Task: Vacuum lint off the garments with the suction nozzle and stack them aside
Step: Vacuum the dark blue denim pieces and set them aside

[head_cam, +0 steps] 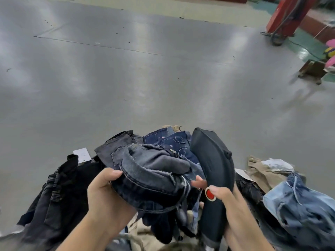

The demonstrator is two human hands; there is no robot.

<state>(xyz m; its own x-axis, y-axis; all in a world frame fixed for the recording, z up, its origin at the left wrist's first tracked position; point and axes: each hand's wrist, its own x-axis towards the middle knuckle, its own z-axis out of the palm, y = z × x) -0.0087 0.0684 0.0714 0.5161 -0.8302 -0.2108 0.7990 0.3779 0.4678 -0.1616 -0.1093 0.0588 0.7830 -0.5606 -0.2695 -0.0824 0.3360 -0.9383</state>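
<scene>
Denim, dark grey and frayed along its cut edge, is bunched in the person's left hand (107,191), whose fingers curl round the near rim of the grey garment (150,171) with the thumb pressed on top. The right hand (230,201) is wrapped round the handle of the black suction nozzle (212,160), thumb lying just beside its red button (210,194); one finger seems to reach toward the cloth, but blur hides whether it touches. The nozzle's broad head rises just to the right of the held garment, close against it.

Beneath and around the held garment lies the heap: black trousers (59,192) to its left, dark blue jeans (170,140) just beyond it, a pale washed-blue pair (299,205) and a khaki piece (266,171) well to the right of the nozzle. A white paper tag (82,153) shows beyond the black trousers. All of it rests on a broad grey counter (126,78) that stretches away past the heap.

The garment looks soft but thick, likely to sag and fold under its own weight, with loose threads that suction could pull. It would probably handle best gripped at a stitched hem or waistband and drawn taut, so the nozzle glides over flat cloth and does not gulp it. The nozzle is rigid and smooth, and should sit firm in a full-palm grip.
</scene>
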